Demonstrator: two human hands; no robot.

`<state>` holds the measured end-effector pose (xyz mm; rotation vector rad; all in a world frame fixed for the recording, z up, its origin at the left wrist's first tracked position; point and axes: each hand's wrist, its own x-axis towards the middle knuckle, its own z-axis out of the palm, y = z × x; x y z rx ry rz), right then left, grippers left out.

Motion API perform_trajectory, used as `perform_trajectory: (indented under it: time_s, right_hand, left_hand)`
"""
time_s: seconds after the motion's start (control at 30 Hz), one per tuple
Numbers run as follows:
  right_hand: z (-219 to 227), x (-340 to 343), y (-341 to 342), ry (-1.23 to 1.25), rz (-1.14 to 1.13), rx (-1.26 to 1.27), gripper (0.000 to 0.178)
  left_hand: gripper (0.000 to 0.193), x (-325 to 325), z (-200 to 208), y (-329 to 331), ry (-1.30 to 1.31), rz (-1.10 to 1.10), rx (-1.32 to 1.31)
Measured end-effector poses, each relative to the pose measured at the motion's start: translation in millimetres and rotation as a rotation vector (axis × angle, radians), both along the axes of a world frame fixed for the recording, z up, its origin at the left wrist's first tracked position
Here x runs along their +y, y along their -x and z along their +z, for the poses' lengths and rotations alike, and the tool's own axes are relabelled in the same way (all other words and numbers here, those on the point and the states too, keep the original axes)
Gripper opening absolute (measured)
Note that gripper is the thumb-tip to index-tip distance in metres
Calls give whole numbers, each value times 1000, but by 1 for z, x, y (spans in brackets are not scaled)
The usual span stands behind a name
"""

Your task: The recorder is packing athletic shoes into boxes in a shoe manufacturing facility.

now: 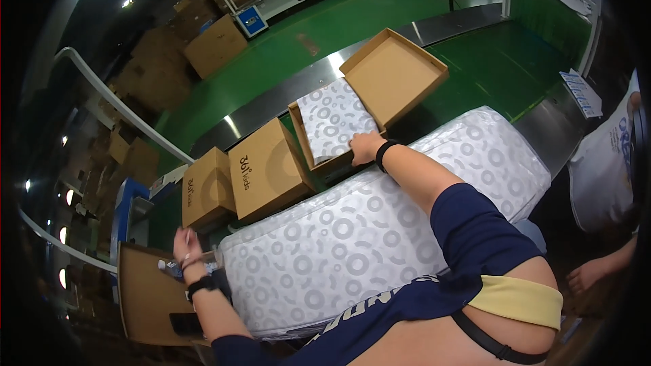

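An open cardboard box (pixel 319 159) lies on the metal conveyor, its lid (pixel 397 71) folded back to the far right. White paper with grey rings (pixel 332 118) covers what is inside. My right hand (pixel 366 148) grips the box's near right corner, fingers curled over the edge. Over at the left, my left hand (pixel 186 245) is closed beside the near end of a smaller closed box (pixel 205 193); whatever it may hold is hidden. Another closed box (pixel 266 173) stands between that one and the open box.
A large stack of the ring-patterned paper (pixel 339 237) lies right in front of me. At lower left an open carton (pixel 146 298) holds a dark phone-like object (pixel 185 324), with a clear bottle (pixel 167 268) nearby. Another person's hand (pixel 588 275) shows at right.
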<state>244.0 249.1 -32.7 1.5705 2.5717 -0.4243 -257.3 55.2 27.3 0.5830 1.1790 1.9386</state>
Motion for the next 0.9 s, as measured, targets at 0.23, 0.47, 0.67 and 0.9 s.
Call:
perform_trajectory:
  time_s: [0.23,0.47,0.67,0.9]
  right_hand:
    - [33,-52,-4,-205,371,313,30]
    - [29,-17,-141,121,-364,895,60]
    - [0,34,-107,382,-462,1387,52]
    - [0,32,-33,317,-1101,1380,66]
  left_hand:
    - [30,177,2,-237,-62,-663,-22]
    - [60,215,-105,-290,716,-156,983]
    - [91,194,-48,-388,633,-862,-534]
    - [98,191,-68,-330,617,-612,-240]
